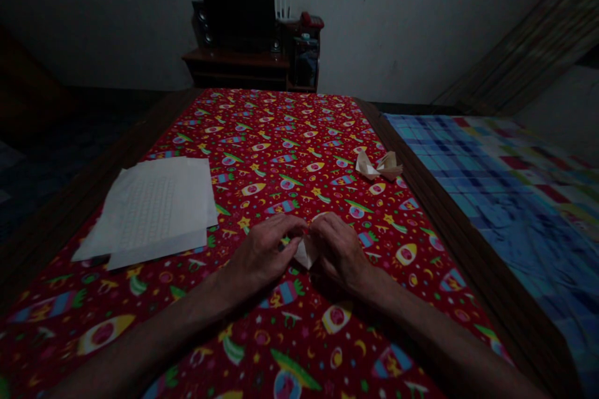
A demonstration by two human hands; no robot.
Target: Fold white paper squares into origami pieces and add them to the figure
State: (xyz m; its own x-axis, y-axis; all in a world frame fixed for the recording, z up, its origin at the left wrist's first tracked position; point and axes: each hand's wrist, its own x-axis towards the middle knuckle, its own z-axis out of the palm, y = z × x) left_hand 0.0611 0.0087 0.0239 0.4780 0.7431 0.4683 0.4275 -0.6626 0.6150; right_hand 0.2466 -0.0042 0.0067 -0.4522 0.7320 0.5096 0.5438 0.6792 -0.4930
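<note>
From where I stand, the work looks partway through. A small pale paper (306,254) is between the person's hands, at the near middle of the bench (452,230), and it already has a pointed lower end, so I judge some folding is done. How many creases it holds, and how many are left, I can't tell; the fingers hide its top. The left hand (274,243) has its grip pinched on the paper's left side, thumb against it; the right hand (339,246) pinches the right side, fingers curled over.

Farther off to the right, near the bench's edge, lies a folded shape (390,165), apart from the hands: stiff, angular, tan wings around a whiter middle. It may be a finished piece. To the left sits a loose stack of sheets (163,206), flat and thin, corners askew, faint rows of print showing through; these look unfolded.

Under it all runs a red cloth (281,162), soft-looking, printed with rockets and stars, with dark wood bare along both sides.
</note>
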